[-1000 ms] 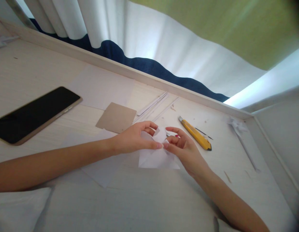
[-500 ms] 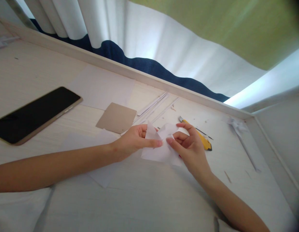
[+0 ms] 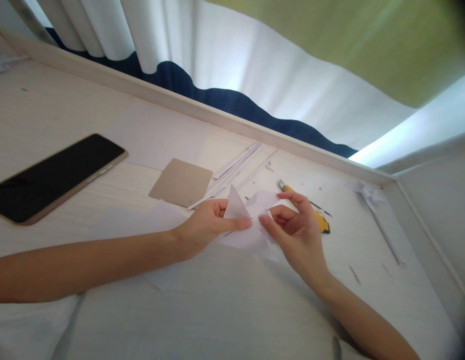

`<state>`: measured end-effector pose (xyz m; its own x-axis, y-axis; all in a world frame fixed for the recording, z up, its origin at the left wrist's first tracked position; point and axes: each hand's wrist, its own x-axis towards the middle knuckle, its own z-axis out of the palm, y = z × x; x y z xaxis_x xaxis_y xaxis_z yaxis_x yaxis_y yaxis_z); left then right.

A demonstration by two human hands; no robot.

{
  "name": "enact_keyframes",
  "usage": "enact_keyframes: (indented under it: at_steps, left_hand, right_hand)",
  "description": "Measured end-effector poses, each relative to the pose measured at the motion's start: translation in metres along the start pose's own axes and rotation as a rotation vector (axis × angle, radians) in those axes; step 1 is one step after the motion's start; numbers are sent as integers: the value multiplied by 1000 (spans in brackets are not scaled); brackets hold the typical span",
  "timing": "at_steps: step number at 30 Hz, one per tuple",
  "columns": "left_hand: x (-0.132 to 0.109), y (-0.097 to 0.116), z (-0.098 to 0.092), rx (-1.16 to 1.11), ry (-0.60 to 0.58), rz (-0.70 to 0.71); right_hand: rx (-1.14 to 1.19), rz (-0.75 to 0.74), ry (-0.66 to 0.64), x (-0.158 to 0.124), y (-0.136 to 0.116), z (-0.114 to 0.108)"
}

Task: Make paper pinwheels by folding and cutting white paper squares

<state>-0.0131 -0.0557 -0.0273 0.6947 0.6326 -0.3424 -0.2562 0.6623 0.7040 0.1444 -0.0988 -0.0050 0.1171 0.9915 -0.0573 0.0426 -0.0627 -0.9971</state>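
A folded piece of white paper (image 3: pixel 251 232) is lifted a little off the white desk (image 3: pixel 224 305), held between both hands. My left hand (image 3: pixel 205 225) pinches its left flap, thumb stretched across the front. My right hand (image 3: pixel 296 232) grips the right side with curled fingers. One pointed flap stands up between the hands. A yellow utility knife (image 3: pixel 318 220) lies just behind my right hand, partly hidden by it.
A black phone (image 3: pixel 48 177) lies at the left. A brown cardboard square (image 3: pixel 181 182) and white paper strips (image 3: pixel 238 162) sit behind the hands. More white sheets (image 3: pixel 157 135) lie flat on the desk. A raised desk rim (image 3: pixel 217 117) and curtains (image 3: pixel 255 70) bound the far side.
The paper has been raised off the desk and its flaps opened upward. My right hand moved up and back, now covering part of the yellow knife.
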Motion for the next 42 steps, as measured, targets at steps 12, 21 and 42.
enact_keyframes:
  at_steps: [12,21,42]
  left_hand:
    - [-1,12,2,302,114,62]
    - [-4,13,0,518,10,99]
    - [-2,20,-1,420,5,83]
  right_hand:
    - [-910,-704,228,1,-3,-15]
    - [-1200,-1087,128,-3,-16,-15]
    - [-1244,-1178,20,-4,-9,-16]
